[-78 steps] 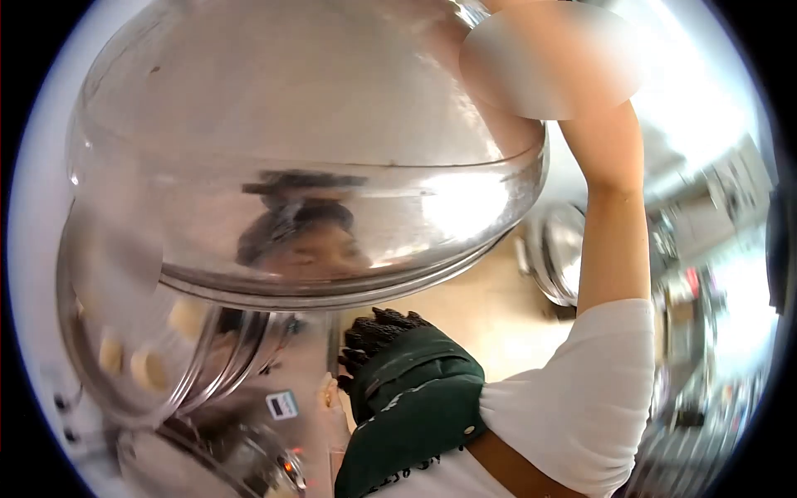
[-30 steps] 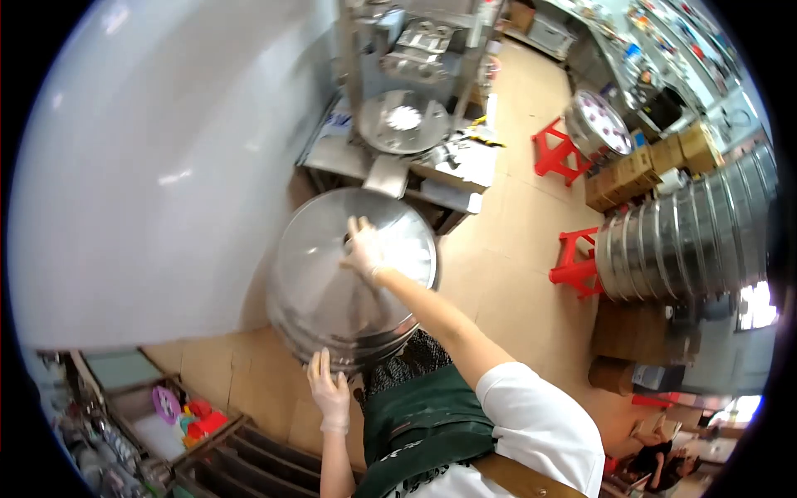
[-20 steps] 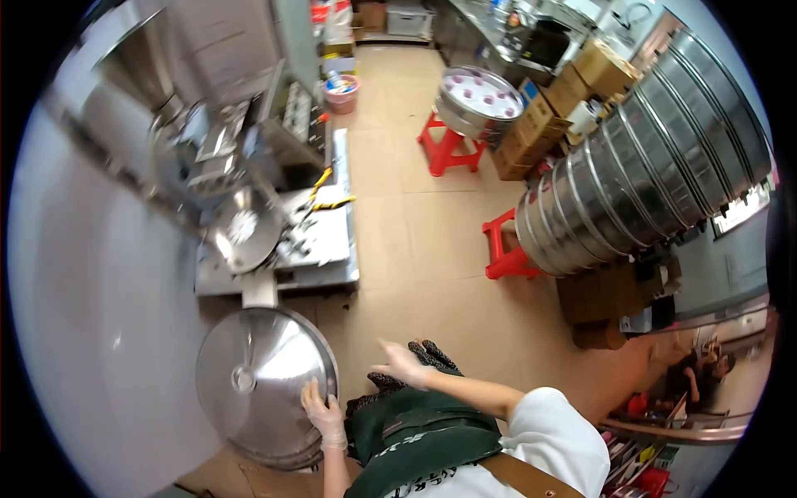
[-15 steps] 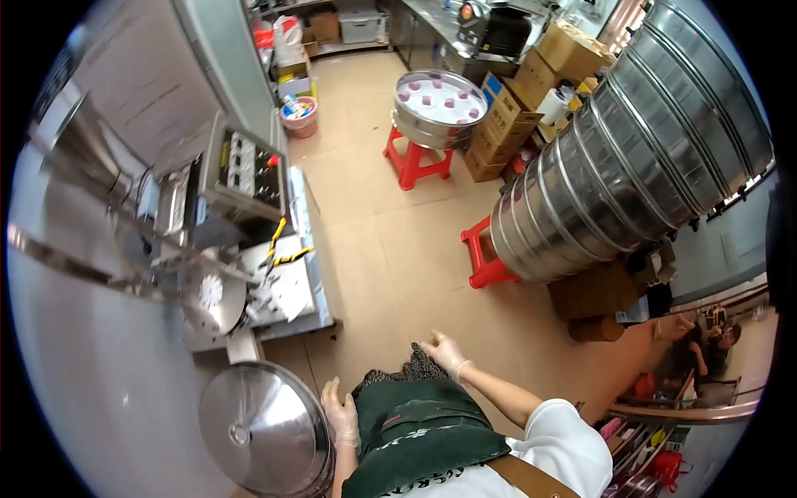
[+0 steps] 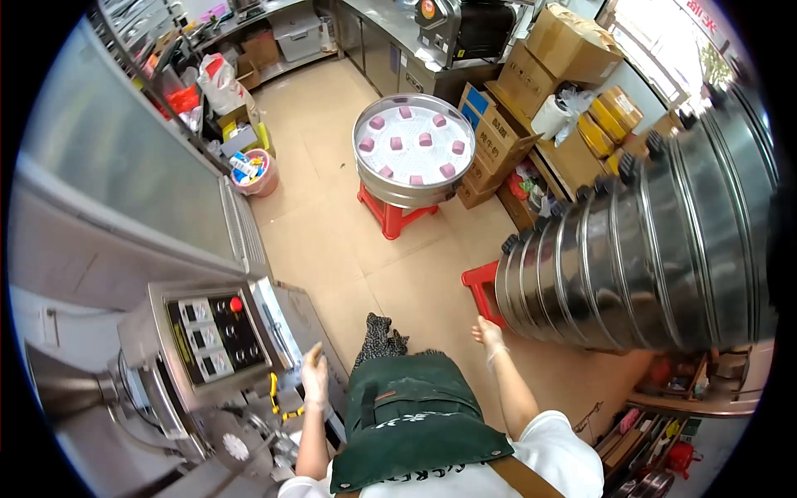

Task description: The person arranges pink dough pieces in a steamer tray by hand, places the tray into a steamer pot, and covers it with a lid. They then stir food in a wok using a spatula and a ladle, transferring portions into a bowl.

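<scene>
My left hand [image 5: 315,375], in a clear glove, hangs beside the edge of the machine bench with its fingers loosely apart and nothing in it. My right hand [image 5: 490,334], gloved as well, is in front of the red stool that bears the stacked steamers; its fingers are slightly bent and I see nothing in them. Further ahead, a round steamer tray [image 5: 363,173] rests on a red stool [image 5: 393,217]. Several small purple dough pieces [image 5: 425,139] lie spread over its white liner.
A tall stack of metal steamers [image 5: 598,266] leans across the right side of the view. On the left stands a machine with a control panel [image 5: 212,336], with yellow-handled pliers [image 5: 275,394] near it. Cardboard boxes [image 5: 498,133] and a pink bin [image 5: 261,178] flank the tray.
I have walked forward; the tray and control panel appear nearer, and the large round lid at lower left has left view. My hands have swung: the right lies further right, the left further up.
</scene>
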Tool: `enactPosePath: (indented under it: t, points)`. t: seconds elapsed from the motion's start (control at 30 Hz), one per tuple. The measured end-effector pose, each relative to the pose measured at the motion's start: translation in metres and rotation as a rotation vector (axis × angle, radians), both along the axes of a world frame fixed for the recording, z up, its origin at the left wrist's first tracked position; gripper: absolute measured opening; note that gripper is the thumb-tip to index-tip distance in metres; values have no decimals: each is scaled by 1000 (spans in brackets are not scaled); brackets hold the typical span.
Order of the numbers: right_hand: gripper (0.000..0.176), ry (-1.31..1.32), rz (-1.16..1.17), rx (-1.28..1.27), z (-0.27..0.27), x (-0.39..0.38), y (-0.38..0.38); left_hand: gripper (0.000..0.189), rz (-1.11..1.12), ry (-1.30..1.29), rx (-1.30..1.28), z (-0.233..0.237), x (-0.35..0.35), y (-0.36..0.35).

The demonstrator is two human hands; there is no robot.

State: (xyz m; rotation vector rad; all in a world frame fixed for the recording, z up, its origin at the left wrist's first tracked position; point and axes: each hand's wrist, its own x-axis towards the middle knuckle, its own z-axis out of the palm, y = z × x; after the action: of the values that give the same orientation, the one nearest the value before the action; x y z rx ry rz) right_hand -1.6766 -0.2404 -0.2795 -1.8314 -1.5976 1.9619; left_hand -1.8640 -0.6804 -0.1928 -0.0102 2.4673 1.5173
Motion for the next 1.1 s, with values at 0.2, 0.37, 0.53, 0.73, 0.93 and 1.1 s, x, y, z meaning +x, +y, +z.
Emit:
enactPosePath:
  t: [0.2,0.37,0.53,0.73,0.93,1.1]
  points:
    - [53,-85,-543,81,-30,-30,98,31,-272,-5,-192,36,-223,133]
    - [40,337,-1341,281,67,-271,172,28,-319,-48,-87,-14,-359,226]
    - [46,401,-12,-141,125,-605,172,30,-252,-286,107,-10,-481,344]
    - [29,936,256,12,112,-677,184,32,-253,-365,188,-62,-670,430]
    - [14,78,-1310,530,-93,-452,231,42,-309,-472,178,-201,-841,568]
    - [33,244,-1270,-21,-176,-469,176,48,-338,-1245,271,-262,-867,658]
